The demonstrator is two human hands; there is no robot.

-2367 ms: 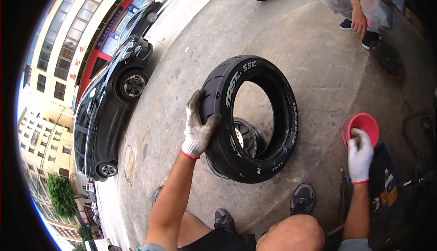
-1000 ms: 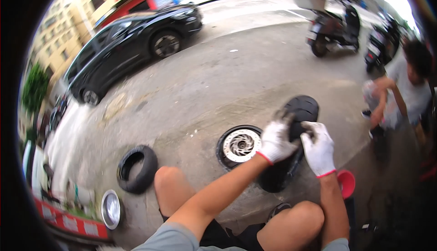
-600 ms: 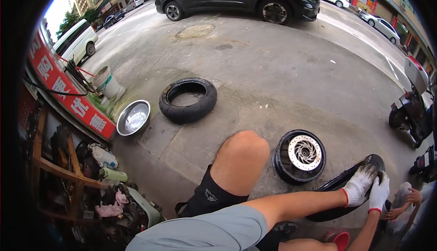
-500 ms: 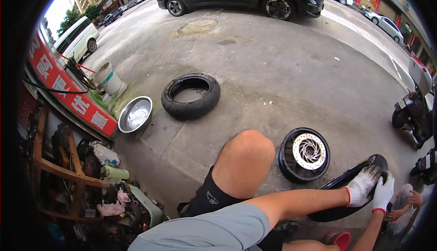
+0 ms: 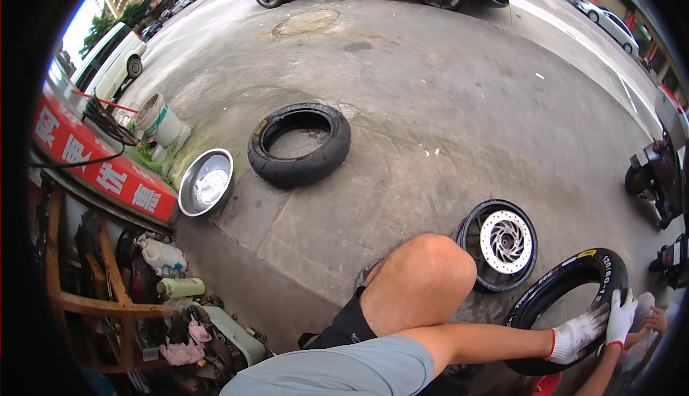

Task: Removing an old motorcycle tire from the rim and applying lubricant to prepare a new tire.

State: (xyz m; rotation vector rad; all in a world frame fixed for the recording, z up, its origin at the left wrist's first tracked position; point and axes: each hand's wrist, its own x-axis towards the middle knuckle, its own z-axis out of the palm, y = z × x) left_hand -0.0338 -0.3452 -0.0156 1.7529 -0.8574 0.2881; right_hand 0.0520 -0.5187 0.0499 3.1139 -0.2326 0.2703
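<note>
A black tyre (image 5: 529,315) with a yellow label stands tilted at the lower right. My left hand (image 5: 580,335), in a white glove with a red cuff, reaches across its hollow and holds the near right part of the ring. On the outer tread close by, my right hand (image 5: 621,318) grips the same tyre, its gloved fingers pointing up. The undersides of both hands are hidden. Just beyond the tyre lies a black wheel rim (image 5: 470,232) with a silver brake disc (image 5: 506,242) facing up.
Another tyre (image 5: 269,170) lies flat farther off, beside a metal basin (image 5: 206,182). Shelves of tools and bottles (image 5: 181,288) line the left. Another person's hand (image 5: 654,319) shows at the right edge, near parked scooters (image 5: 657,184). A red container (image 5: 547,384) sits low under my arms.
The tyre in my hands has turned so that its opening and sidewall face me more. Both hands have moved slightly right and down. My view has shifted too.
</note>
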